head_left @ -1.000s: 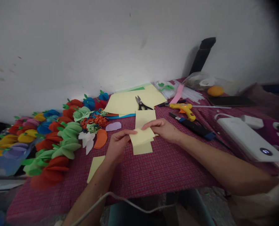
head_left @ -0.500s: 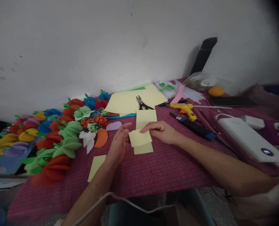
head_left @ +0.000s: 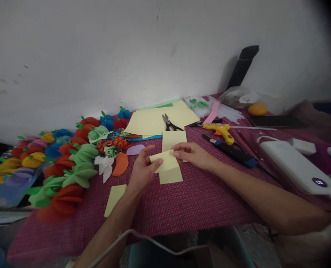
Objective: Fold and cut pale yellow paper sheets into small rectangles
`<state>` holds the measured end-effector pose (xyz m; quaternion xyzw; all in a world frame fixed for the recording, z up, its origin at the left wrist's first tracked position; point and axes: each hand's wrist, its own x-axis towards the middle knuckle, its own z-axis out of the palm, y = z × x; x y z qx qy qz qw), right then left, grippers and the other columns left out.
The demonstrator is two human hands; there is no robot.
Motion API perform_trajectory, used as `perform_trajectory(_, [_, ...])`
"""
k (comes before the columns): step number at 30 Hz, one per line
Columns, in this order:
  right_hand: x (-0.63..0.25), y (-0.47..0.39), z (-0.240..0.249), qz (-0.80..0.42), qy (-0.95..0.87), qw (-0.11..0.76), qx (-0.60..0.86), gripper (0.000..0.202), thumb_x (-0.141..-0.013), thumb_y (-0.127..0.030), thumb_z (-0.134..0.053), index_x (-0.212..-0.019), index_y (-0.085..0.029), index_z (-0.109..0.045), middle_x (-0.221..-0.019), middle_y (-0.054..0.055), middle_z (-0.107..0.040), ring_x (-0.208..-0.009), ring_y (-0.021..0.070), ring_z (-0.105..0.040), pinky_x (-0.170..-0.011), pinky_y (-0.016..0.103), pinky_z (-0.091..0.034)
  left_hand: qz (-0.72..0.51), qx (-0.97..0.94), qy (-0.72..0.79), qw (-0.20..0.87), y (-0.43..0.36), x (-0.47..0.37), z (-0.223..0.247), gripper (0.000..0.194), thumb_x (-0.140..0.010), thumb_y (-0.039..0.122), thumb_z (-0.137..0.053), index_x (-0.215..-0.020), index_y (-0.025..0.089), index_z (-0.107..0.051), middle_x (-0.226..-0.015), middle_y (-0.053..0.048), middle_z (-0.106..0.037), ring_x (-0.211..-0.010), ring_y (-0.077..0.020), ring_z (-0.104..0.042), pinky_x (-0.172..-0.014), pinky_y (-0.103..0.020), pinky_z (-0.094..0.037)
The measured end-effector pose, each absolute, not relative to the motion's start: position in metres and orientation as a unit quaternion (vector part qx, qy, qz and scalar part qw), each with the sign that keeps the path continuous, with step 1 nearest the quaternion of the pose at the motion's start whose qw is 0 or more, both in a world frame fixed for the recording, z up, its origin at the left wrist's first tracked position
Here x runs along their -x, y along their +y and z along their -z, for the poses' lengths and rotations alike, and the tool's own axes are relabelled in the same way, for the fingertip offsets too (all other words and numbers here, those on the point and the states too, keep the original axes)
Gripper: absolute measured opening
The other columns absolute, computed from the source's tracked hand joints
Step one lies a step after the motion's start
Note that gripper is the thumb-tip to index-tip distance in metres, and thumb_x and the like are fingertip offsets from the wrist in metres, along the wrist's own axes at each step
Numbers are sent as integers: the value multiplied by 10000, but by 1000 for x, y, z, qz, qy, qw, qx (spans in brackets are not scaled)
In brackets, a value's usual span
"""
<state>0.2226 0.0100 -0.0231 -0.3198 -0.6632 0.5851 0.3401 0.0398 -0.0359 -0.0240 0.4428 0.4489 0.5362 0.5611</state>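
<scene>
A small pale yellow paper piece [head_left: 165, 160] is held between both hands above the middle of the table. My left hand [head_left: 145, 165] pinches its left edge, thumb on top. At its upper right corner, my right hand [head_left: 191, 156] grips it with thumb and fingers. Directly below lies another yellow piece [head_left: 171, 176], partly covered by the held one. Behind it a further yellow piece [head_left: 173, 137] reaches up to the black scissors [head_left: 169, 123], which rest on large yellow sheets [head_left: 151, 117]. One more yellow piece [head_left: 115, 199] lies by my left forearm.
Colourful paper fruit shapes [head_left: 83, 152] crowd the left side. On the right are a yellow glue gun [head_left: 221, 131], a black-and-blue tool [head_left: 235, 152], a white power bank [head_left: 296, 163] and an orange object [head_left: 257, 109]. A white cable [head_left: 154, 243] crosses the front edge.
My left hand has moved onto the paper's left edge and now grips it. My right fingers have shifted to its upper right corner, and the paper is now tilted.
</scene>
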Motion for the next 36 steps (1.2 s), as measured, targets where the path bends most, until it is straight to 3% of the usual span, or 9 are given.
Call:
perform_trajectory(4, [-219,9,26,-577,-694,269,336,247,-738,-353,-550,-620,-136,-550,-572,-5,-538,-537,89,-490,-534,226,-379,-534,-446,446,563,-36,-40,22,568,-647,200,-676,-1136,184,-385,-697,7,-632,-564,-121,-586,-551,-242,-470])
perform_trajectory(8, [-219,6,27,-530,-727,255,355,257,-747,-335,-527,-586,-135,-532,-525,-20,-508,-491,75,-447,-485,206,-342,-511,-448,465,568,-37,-41,21,541,-615,221,-699,-1081,186,-427,-716,6,-636,-571,-122,-588,-560,-246,-471])
perform_trajectory(17, [-218,1,35,-491,-764,240,343,269,-759,-349,-500,-579,-149,-488,-509,-34,-485,-455,59,-393,-429,182,-288,-464,-482,554,495,-37,-41,26,230,-583,313,-716,-709,137,-640,-608,26,-606,-501,-68,-505,-475,-170,-384])
perform_trajectory(28, [-217,0,33,-504,-761,236,334,263,-749,-343,-504,-568,-156,-475,-502,-40,-472,-447,61,-386,-430,188,-287,-471,-435,523,561,-38,-42,26,190,-605,307,-706,-672,139,-650,-575,22,-618,-476,-69,-502,-469,-175,-383])
perform_trajectory(36, [-218,4,33,-520,-749,234,338,270,-742,-349,-514,-561,-152,-480,-498,-44,-476,-455,61,-402,-448,192,-309,-459,-438,498,591,-39,-40,25,323,-704,415,-599,-748,103,-671,-591,-19,-613,-506,-98,-513,-507,-213,-392])
